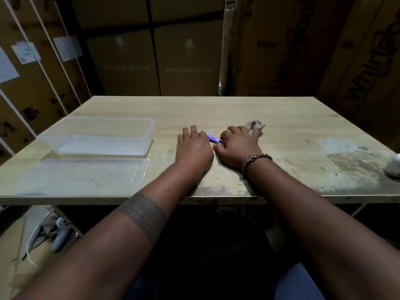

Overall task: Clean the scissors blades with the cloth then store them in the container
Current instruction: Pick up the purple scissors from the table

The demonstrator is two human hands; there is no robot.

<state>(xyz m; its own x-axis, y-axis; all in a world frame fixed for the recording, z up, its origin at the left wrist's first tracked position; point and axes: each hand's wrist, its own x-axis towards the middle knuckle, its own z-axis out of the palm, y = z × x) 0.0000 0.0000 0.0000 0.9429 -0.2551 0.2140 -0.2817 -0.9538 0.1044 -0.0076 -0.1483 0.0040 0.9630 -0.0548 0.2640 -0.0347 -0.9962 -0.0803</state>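
Both hands are lying on the tabletop: left hand fingers spread flat, right hand fingers curling over the scissors, cloth just beyond.

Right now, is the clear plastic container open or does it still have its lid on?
Open. The container sits lidless on the table, with the flat clear lid lying separately in front of it, nearer the person. It looks empty.

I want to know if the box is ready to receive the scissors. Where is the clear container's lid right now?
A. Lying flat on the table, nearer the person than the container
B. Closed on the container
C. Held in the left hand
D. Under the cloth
A: the lid lies flat on the table just in front of the open container, nearer the person.
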